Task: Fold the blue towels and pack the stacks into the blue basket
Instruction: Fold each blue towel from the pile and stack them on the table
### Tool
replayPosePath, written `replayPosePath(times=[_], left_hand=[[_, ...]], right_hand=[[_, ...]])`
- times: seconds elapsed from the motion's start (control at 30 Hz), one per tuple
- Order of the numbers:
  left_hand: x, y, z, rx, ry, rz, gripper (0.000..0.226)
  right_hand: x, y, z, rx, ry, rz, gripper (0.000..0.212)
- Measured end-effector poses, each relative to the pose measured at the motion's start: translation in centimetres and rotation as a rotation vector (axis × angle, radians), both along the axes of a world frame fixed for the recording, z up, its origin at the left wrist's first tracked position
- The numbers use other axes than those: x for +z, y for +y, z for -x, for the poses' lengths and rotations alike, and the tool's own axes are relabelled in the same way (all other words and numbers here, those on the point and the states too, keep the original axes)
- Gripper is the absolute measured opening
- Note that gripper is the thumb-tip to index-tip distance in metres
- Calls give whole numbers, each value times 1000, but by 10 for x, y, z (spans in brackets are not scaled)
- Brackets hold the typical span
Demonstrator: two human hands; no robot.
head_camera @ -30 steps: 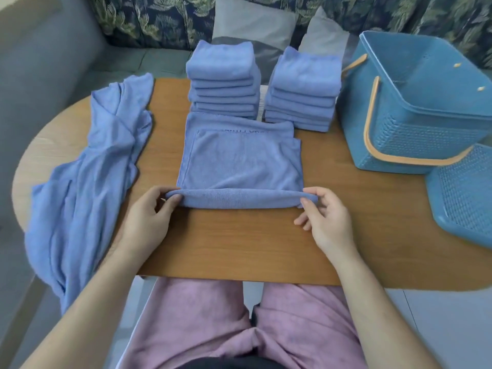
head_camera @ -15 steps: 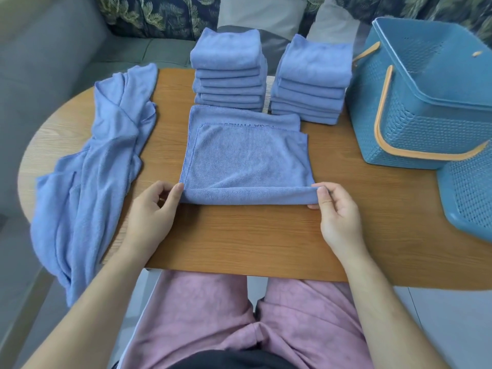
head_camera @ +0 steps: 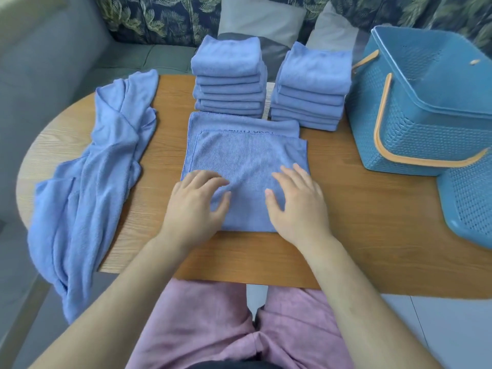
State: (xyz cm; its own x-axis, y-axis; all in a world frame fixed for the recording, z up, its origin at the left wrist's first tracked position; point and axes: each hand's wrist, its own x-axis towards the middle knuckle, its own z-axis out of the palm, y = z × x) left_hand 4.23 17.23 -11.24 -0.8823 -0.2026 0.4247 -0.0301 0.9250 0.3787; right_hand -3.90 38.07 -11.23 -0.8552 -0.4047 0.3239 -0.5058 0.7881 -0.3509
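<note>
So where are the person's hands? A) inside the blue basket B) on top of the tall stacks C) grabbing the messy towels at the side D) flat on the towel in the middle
D: the left hand and the right hand both lie with fingers spread on the half-folded towel, not in the basket or on the stacks.

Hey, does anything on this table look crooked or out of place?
Yes. The half-folded blue towel under the left hand and right hand is uneven: its bottom layer sticks out along the far edge, and the top layer juts right. The heap of unfolded blue towels hangs over the wooden table's left edge.
</note>
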Motion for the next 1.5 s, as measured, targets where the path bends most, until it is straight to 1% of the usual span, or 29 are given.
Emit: replayPosePath(times=[0.07, 0.13, 0.17, 0.2, 0.3, 0.37, 0.47, 0.5, 0.57, 0.63, 0.7, 0.77, 0.87, 0.97, 1.07, 1.17, 1.23, 1.3, 1.4, 1.43, 1.5], left_hand=[[-1, 10, 18, -31, -147, -14, 42], [-8, 12, 27, -14, -345, 0, 58], [-14, 11, 27, 2, -408, 25, 62], [-20, 10, 23, 14, -433, 53, 63], [-24, 11, 6, 19, -409, 121, 68], [-23, 17, -7, 10, -383, 114, 70], [-22, 22, -19, 3, -400, 96, 71], [-19, 21, -15, 8, -396, 84, 70], [-13, 19, 8, 14, -354, 70, 59], [-6, 17, 37, 8, -340, 61, 52], [-6, 15, 57, -1, -392, 73, 56], [-14, 13, 59, 25, -446, 101, 60], [-23, 9, 42, 23, -447, 110, 62], [-26, 8, 27, 0, -437, 110, 71], [-24, 9, 22, -12, -430, 107, 74], [-21, 11, 23, 0, -442, 136, 75], [-20, 13, 23, 7, -442, 118, 73], [-15, 13, 28, 28, -421, 67, 68], [-7, 13, 61, 19, -341, 68, 52], [-6, 13, 74, 0, -338, 75, 49], [-9, 12, 93, -39, -385, 77, 49]], right_hand=[[-3, -21, 5, 55, -113, -153, 58], [-13, -27, 9, 68, -205, -288, 66], [-18, -26, 8, 66, -229, -322, 68], [-22, -23, 6, 65, -237, -338, 69], [-24, -14, -9, 76, -209, -347, 72], [-22, -8, -23, 87, -211, -352, 74], [-16, -7, -38, 98, -238, -312, 76], [-13, -9, -34, 95, -233, -268, 72], [-8, -17, -14, 92, -199, -192, 62], [-4, -28, 9, 107, -195, -200, 58], [-5, -37, 26, 113, -230, -258, 59], [-12, -40, 28, 101, -267, -312, 61], [-23, -33, 14, 95, -242, -305, 68], [-30, -27, -4, 116, -228, -278, 76], [-30, -23, 7, 111, -230, -271, 75], [-24, -9, 44, 45, -251, -283, 71], [-22, -3, 62, 11, -276, -298, 70], [-21, -7, 68, 16, -240, -300, 69], [-17, -30, 72, 125, -127, -248, 60], [-15, -38, 74, 176, -129, -233, 57], [-15, -49, 79, 227, -182, -218, 54]])
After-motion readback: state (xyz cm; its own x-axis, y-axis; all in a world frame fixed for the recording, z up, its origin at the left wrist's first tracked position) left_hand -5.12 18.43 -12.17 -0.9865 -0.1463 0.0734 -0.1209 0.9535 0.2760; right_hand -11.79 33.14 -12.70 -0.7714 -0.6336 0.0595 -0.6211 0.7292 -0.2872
